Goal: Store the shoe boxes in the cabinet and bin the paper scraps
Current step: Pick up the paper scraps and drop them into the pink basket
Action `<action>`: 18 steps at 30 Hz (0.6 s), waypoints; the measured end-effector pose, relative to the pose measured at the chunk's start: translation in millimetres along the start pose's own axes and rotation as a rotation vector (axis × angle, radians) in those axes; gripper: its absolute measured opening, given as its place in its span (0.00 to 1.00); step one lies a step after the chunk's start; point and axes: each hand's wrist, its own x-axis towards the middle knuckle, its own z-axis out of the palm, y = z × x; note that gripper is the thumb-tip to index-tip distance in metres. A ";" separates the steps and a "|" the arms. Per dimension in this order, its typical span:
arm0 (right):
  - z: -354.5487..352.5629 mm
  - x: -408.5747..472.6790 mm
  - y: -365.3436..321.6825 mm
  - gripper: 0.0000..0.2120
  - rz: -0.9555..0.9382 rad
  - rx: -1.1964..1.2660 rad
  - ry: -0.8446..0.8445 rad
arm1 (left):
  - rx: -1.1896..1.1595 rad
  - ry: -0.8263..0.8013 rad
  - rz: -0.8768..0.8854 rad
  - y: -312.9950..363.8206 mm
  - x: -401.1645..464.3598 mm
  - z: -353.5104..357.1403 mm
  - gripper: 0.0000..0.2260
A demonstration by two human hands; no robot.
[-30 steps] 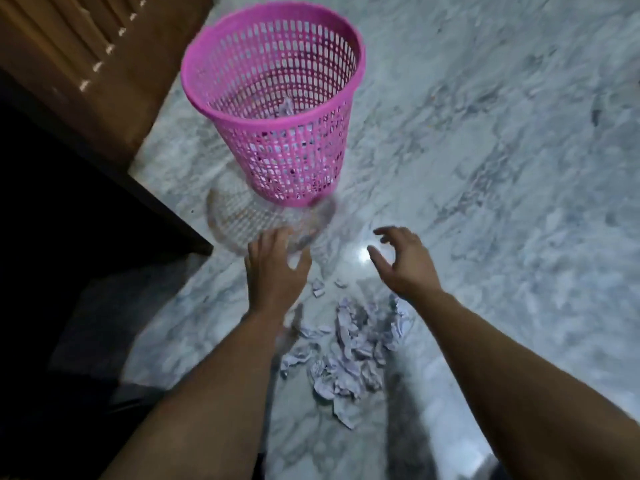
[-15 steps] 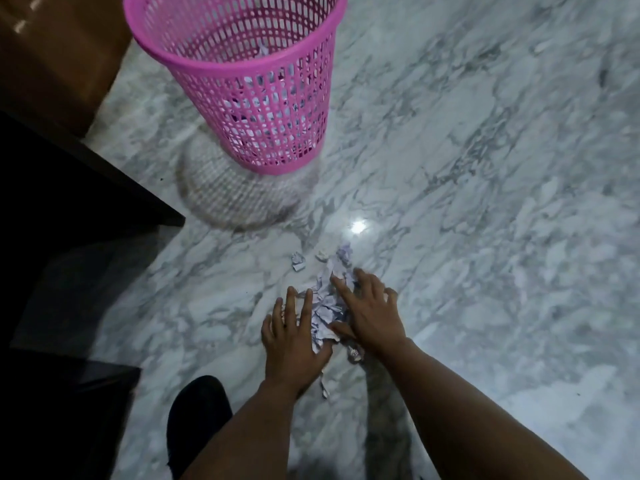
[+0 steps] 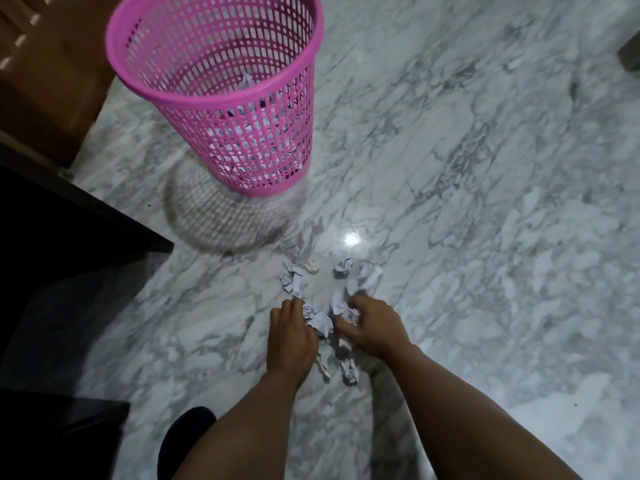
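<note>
A pink mesh bin point(image 3: 221, 98) stands upright on the marble floor at the upper left, with some paper inside. Below it lies a pile of crumpled paper scraps point(image 3: 323, 320). My left hand point(image 3: 292, 337) curls its fingers round scraps on the pile's left side. On the right side, my right hand point(image 3: 370, 327) grips other scraps with bent fingers. Loose scraps point(image 3: 294, 277) lie just beyond both hands, and a few more point(image 3: 349, 370) sit between my wrists. No shoe boxes are in view.
Wooden furniture point(image 3: 45, 64) fills the upper left corner. A dark cabinet edge point(image 3: 86, 216) juts in from the left. A dark shape point(image 3: 183, 441) sits at the bottom by my left arm. Marble floor point(image 3: 485, 202) spreads to the right.
Both hands came down from in front of the bin onto the scrap pile. Their fingers went from spread flat to curled round scraps, gathering the pile inward.
</note>
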 end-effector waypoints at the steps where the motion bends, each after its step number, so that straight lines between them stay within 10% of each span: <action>1: -1.1 -1.1 2.2 0.20 0.017 0.053 0.029 | -0.027 -0.002 -0.011 2.8 -0.2 -1.9 0.15; 9: -29.0 29.8 -23.5 0.09 -0.014 0.313 0.212 | -0.278 0.169 -0.192 26.0 10.5 -42.7 0.15; 18: -139.3 98.6 -165.4 0.20 -0.246 0.883 0.466 | -0.882 0.816 -0.011 121.8 86.5 -208.7 0.20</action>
